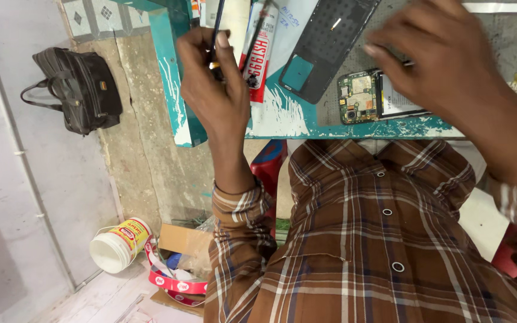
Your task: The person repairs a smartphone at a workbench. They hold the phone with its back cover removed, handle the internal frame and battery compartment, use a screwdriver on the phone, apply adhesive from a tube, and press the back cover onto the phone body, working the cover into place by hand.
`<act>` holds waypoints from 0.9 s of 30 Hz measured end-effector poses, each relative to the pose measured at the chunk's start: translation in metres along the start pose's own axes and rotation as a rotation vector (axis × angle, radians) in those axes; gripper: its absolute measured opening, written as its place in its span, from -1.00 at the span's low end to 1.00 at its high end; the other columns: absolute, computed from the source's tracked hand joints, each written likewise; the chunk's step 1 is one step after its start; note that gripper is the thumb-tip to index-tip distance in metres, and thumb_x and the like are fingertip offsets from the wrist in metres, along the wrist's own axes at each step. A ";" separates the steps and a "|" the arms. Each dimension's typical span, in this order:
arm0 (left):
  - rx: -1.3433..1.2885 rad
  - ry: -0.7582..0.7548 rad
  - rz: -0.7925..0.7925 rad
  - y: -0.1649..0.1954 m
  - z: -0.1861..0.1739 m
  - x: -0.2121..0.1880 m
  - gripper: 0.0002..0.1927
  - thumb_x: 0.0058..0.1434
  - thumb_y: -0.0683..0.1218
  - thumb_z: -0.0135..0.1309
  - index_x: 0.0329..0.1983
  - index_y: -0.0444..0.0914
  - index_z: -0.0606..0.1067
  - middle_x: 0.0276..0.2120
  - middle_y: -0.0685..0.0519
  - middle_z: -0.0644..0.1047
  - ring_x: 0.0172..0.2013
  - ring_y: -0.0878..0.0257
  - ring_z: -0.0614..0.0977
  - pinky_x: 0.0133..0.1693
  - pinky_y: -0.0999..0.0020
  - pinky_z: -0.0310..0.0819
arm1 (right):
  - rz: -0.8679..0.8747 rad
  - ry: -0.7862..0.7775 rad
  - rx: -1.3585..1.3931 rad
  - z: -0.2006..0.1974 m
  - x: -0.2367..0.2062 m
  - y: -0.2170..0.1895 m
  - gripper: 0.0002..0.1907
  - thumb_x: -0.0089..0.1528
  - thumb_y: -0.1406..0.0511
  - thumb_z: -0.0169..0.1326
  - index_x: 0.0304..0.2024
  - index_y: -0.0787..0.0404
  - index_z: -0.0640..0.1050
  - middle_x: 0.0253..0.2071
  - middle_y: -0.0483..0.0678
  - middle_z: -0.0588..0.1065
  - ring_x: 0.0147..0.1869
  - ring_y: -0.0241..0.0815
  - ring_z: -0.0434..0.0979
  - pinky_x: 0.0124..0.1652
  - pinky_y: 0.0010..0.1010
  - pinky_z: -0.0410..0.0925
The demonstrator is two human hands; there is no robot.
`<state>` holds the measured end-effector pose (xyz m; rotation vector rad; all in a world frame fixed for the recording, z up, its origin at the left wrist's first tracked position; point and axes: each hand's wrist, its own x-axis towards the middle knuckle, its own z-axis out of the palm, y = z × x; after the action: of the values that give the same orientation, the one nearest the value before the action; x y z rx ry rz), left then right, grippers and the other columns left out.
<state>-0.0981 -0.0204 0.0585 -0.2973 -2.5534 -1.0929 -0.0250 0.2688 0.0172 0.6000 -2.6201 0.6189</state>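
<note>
Left hand (213, 84): closed around a thin black tool (217, 24), upper centre, just past the table edge (354, 130).
Right hand (444, 60): fingers curled over the opened phone (372, 96); grip unclear.

Two hands (213, 84) (444, 60), one opened phone (372, 96), one back cover (330, 42), one bag (79, 90).

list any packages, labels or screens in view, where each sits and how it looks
Red and white glue tube: teal bench, beside the left hand, long and flat.
White plastic tub: floor, on its side, yellow-red label.
Red and white tape roll: floor, beside the brown cardboard box.
</note>
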 end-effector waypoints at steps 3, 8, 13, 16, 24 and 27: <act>-0.641 -0.102 -0.142 -0.003 0.006 -0.012 -0.81 0.64 -0.10 -0.04 0.02 -0.29 0.24 -0.06 -0.13 0.55 -0.07 0.19 0.66 -0.12 0.34 0.66 | -0.050 -0.017 0.010 0.024 0.028 0.010 -0.88 0.41 0.32 0.28 -0.08 0.26 0.66 -0.16 -0.07 0.47 -0.02 -0.12 0.48 -0.01 -0.29 0.41; -1.031 -0.249 -0.485 -0.013 0.016 -0.033 -0.78 0.53 -0.04 -0.10 -0.07 -0.26 0.20 0.06 -0.22 0.54 -0.03 0.08 0.69 -0.12 0.26 0.68 | -0.031 -0.109 0.007 0.048 0.033 0.024 -0.85 0.34 0.30 0.29 -0.11 0.25 0.66 -0.16 -0.02 0.50 0.01 -0.04 0.49 0.00 -0.21 0.40; -1.119 -0.260 -0.475 -0.010 0.026 -0.033 -0.72 0.61 0.03 -0.17 0.04 -0.31 0.32 0.09 -0.22 0.57 0.02 0.10 0.60 0.10 0.18 0.53 | 0.015 -0.148 0.065 0.050 0.049 0.029 -0.83 0.28 0.27 0.27 -0.21 0.26 0.62 -0.19 0.03 0.49 0.02 0.06 0.48 0.01 -0.16 0.42; -1.233 -0.289 -0.570 -0.004 0.026 -0.031 -0.67 0.53 0.03 -0.17 0.09 -0.32 0.38 0.10 -0.10 0.55 0.07 0.16 0.59 0.12 0.18 0.51 | -0.027 -0.215 -0.003 0.048 0.052 0.026 -0.81 0.24 0.28 0.24 -0.25 0.30 0.58 -0.22 0.06 0.49 -0.06 0.05 0.47 -0.01 -0.15 0.42; -1.007 -0.235 -0.606 -0.016 0.033 -0.033 -0.64 0.55 0.03 -0.09 -0.11 -0.34 0.56 -0.21 -0.02 0.56 -0.21 0.26 0.52 -0.15 0.34 0.40 | 0.075 -0.173 0.219 0.030 0.054 0.021 -0.83 0.16 0.33 0.26 -0.33 0.31 0.55 -0.33 0.03 0.54 -0.15 0.02 0.54 -0.09 -0.17 0.45; -0.891 -0.168 -0.368 -0.012 0.032 -0.037 -0.54 0.66 0.06 -0.11 -0.24 -0.36 0.51 -0.31 0.07 0.47 -0.19 0.36 0.41 -0.08 0.42 0.29 | 0.210 -0.047 0.404 0.021 0.045 0.018 -0.85 0.23 0.39 0.25 -0.19 0.35 0.59 -0.28 0.05 0.55 -0.17 -0.06 0.56 -0.16 -0.24 0.44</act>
<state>-0.0755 -0.0074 0.0160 -0.1237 -2.1250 -2.3996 -0.0767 0.2587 0.0138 0.4563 -2.6357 1.2307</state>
